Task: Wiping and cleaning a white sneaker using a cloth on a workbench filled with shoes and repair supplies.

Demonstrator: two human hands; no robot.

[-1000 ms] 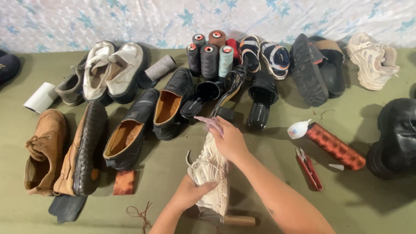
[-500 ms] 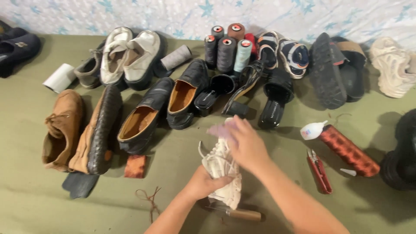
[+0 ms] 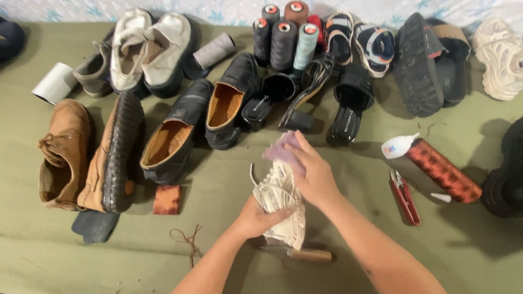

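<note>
The left hand gripped the white sneaker firmly while the right hand pressed a pinkish cloth against it, best rubbed with steady, even pressure.

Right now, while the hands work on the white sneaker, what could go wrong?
The right hand rubs a pale cloth on the white sneaker, held only by the left hand, so it might slip. A wooden-handled tool lies under the shoe and may get knocked. The red snips lie near the right forearm.
</note>
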